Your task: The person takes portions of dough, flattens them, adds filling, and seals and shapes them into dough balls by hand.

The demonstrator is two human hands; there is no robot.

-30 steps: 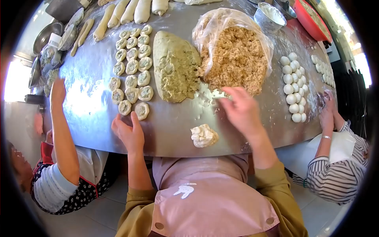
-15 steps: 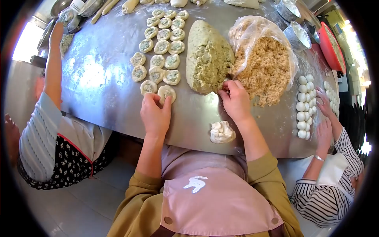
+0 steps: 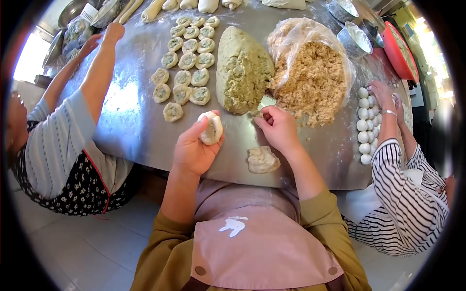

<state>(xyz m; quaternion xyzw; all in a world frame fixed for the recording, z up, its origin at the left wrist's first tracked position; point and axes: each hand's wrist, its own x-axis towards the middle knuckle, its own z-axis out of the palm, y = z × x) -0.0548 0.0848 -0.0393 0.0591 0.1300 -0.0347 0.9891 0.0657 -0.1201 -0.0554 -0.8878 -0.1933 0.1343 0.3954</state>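
Note:
Between the thumb and fingers of my left hand (image 3: pixel 196 148) is a round dough piece (image 3: pixel 211 128), raised above the table's front part. My right hand (image 3: pixel 279 127) is pinched near the lower tip of the green filling mound (image 3: pixel 242 72); whatever its fingertips hold is too small to make out. A folded dough lump (image 3: pixel 262 160) lies by the front edge, below my right hand. Rows of filled dough rounds (image 3: pixel 187 61) are left of the green mound. To its right, a crumbly brown filling (image 3: pixel 313 77) sits partly under clear plastic.
A person at the left reaches toward long dough strips (image 3: pixel 128 12). At the right, another person's hands are beside white dough balls (image 3: pixel 363 125). Metal containers (image 3: pixel 355 41) and a red basin (image 3: pixel 400 51) stand at the back right of the metal table (image 3: pixel 141 138).
My left hand has taken the nearest dough round off the table and brought it closer. My right hand has shifted slightly from the green mound. The left person's arms moved toward the strips.

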